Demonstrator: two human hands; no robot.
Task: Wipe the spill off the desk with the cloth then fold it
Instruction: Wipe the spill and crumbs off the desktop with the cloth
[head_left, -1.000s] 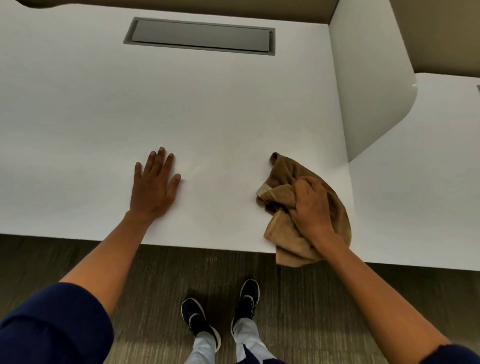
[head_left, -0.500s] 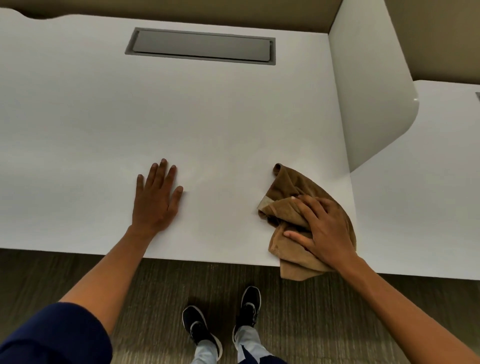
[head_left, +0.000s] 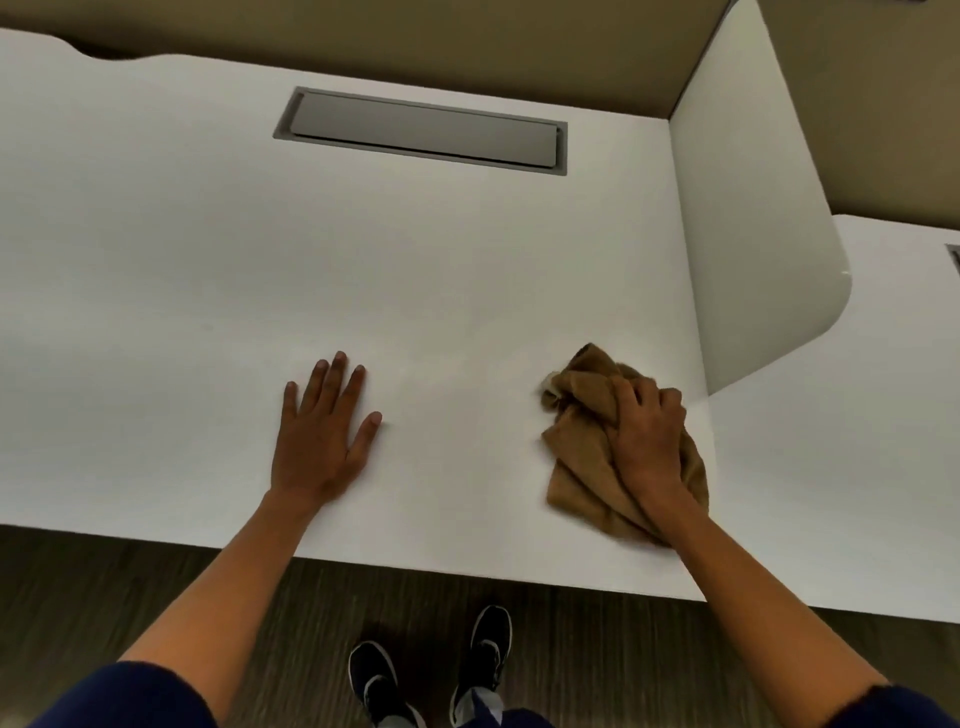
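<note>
Pressing down, the bunched brown cloth (head_left: 587, 457) is gripped under the right hand (head_left: 649, 441), fingers clamped on it, near the bench's (head_left: 467, 291) right front corner. The left hand (head_left: 322, 441) is laid flat, fingers apart. Even, overlapping strokes are advised; no spill is discernible.

White tabletop (head_left: 467, 270) with a crumpled brown cloth (head_left: 587, 457)
The cloth lies near its right front corner; a grey recessed hatch (head_left: 421, 132) sits toward the back
</note>
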